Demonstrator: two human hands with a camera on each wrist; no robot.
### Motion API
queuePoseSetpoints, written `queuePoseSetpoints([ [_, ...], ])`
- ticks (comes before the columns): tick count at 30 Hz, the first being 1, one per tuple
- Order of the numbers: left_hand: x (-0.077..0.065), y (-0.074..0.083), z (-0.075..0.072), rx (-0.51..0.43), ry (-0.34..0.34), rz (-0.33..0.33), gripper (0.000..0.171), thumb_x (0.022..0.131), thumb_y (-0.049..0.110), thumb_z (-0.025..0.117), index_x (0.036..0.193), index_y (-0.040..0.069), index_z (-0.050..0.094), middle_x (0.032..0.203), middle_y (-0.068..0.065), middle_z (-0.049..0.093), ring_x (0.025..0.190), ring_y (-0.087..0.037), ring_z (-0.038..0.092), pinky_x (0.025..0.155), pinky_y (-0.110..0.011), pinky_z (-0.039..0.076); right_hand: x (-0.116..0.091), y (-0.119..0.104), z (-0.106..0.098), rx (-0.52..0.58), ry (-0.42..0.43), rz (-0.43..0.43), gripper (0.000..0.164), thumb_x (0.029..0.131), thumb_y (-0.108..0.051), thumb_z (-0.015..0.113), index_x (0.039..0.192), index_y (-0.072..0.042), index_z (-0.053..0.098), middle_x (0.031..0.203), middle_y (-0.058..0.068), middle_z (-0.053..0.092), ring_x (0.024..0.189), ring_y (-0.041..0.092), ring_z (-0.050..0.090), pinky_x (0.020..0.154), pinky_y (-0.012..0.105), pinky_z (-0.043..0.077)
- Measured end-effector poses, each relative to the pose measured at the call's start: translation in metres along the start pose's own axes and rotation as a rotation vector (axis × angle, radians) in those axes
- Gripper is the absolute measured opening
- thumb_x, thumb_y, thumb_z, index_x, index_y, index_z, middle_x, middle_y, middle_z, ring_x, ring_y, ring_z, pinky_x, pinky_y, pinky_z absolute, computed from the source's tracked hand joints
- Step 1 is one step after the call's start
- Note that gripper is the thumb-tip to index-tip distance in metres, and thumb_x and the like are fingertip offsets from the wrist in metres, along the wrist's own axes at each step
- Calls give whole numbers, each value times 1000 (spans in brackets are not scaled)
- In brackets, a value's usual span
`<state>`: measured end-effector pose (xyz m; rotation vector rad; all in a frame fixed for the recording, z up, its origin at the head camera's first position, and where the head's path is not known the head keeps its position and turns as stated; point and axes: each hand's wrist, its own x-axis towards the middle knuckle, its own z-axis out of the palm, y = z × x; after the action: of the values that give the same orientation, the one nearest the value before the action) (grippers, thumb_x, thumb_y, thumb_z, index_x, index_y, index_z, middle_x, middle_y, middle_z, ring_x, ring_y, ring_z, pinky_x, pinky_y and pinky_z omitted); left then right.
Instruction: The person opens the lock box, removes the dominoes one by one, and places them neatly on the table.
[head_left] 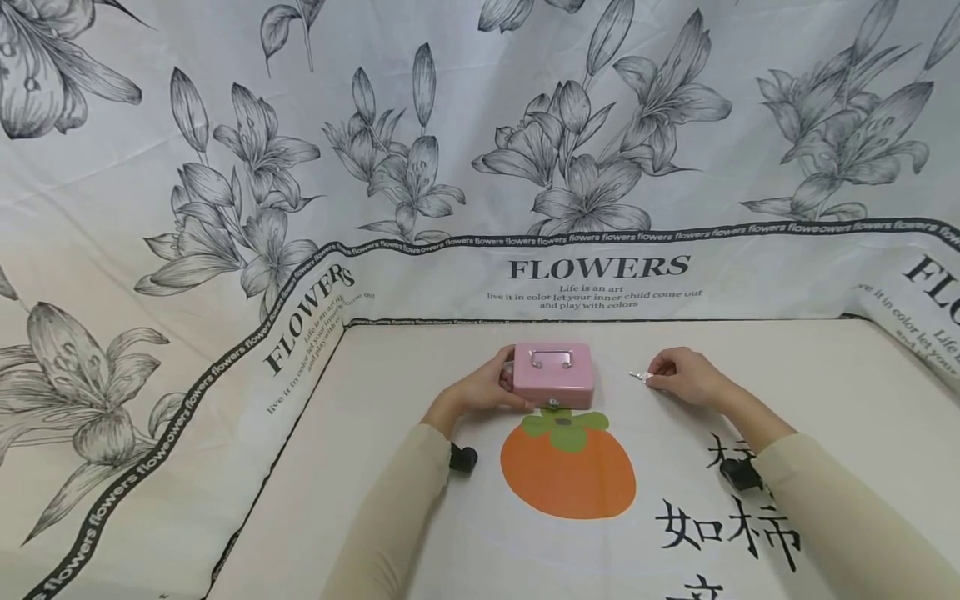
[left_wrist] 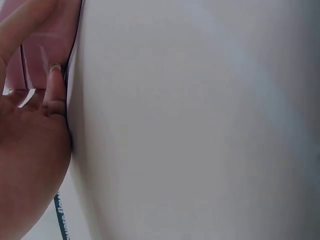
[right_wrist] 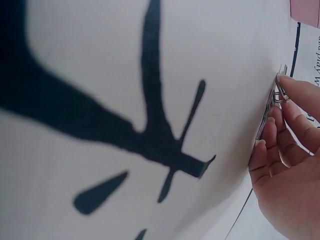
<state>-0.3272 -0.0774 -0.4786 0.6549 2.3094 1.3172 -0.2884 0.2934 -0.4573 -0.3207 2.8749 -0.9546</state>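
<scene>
A small pink cash box (head_left: 553,384) with a metal handle on its lid and a round lock (head_left: 553,403) in front stands on the white cloth. My left hand (head_left: 482,387) grips its left side, thumb near the front edge. In the left wrist view, fingers touch the pink wall of the box (left_wrist: 47,42). To the right of the box and apart from it, my right hand (head_left: 688,375) pinches small silver keys (head_left: 640,377). In the right wrist view the keys (right_wrist: 266,115) and their ring lie close to the cloth, partly hidden by the fingers.
An orange persimmon print (head_left: 567,475) and black written characters (head_left: 731,529) mark the cloth in front of the box. A flower-printed curtain (head_left: 420,283) rises behind and along the left side. Both forearms reach in from the near edge.
</scene>
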Motion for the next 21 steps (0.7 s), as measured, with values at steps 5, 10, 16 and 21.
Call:
queuePoseSetpoints([
  [5, 1, 0, 0, -5, -4, -8, 110, 77, 22, 92, 161, 23, 21, 144, -3, 50, 113, -16, 56, 112, -41, 38, 1, 1, -1, -4, -9, 2, 14, 96, -13, 69, 98, 1, 67, 90, 9, 59, 85, 25, 51, 71, 35, 43],
  [10, 1, -1, -1, -7, -13, -8, 110, 77, 22, 93, 160, 21, 21, 133, -2, 56, 107, -16, 59, 107, -38, 42, 0, 0, -1, -11, -14, -3, 15, 95, -13, 69, 97, 1, 70, 89, 9, 60, 83, 23, 51, 70, 34, 43],
  [16, 0, 2, 0, -16, -4, -17, 111, 77, 23, 92, 161, 23, 20, 132, 0, 55, 108, -16, 57, 108, -39, 40, -1, -1, -4, -8, -5, -8, 14, 95, -13, 70, 94, 0, 70, 89, 9, 61, 83, 23, 51, 70, 35, 43],
  [21, 1, -1, 1, -9, -6, -14, 111, 77, 23, 92, 161, 23, 20, 140, -2, 52, 114, -16, 55, 113, -40, 36, -3, 1, -2, 28, -10, -15, 14, 96, -15, 70, 92, -2, 71, 92, 8, 64, 85, 22, 51, 72, 35, 43],
])
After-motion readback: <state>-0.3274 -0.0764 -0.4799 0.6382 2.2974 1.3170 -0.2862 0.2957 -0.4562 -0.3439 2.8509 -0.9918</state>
